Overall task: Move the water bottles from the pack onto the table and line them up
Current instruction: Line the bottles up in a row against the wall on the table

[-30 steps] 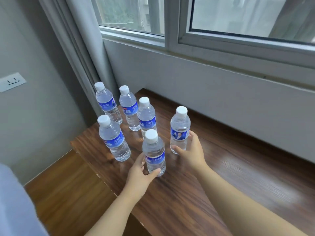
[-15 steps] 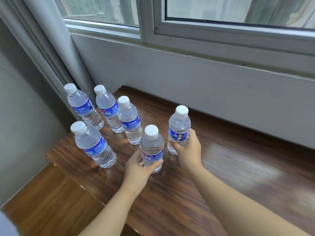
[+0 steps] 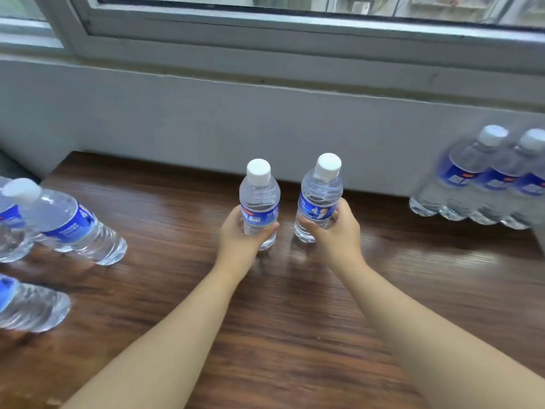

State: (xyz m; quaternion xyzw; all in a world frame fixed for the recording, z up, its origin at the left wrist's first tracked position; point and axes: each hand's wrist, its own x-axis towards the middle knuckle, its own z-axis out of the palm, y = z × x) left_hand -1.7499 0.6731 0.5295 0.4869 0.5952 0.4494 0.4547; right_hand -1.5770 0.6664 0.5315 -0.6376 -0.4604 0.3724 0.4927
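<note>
Bottles are gripped one per hand: the left hand (image 3: 239, 240) is wrapped around the left bottle (image 3: 259, 202), the right hand (image 3: 339, 231) around the right bottle (image 3: 320, 199), both upright at mid-table (image 3: 295, 320). Whether the bases are touching the wood cannot be told. The pack (image 3: 483, 178) is seen at far right, placed bottles (image 3: 67, 222) at left. Each bottle should be set down flat, level with its neighbours, before the fingers are released.

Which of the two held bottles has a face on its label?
The bottle in the right hand; the left hand's bottle shows only text.
</note>
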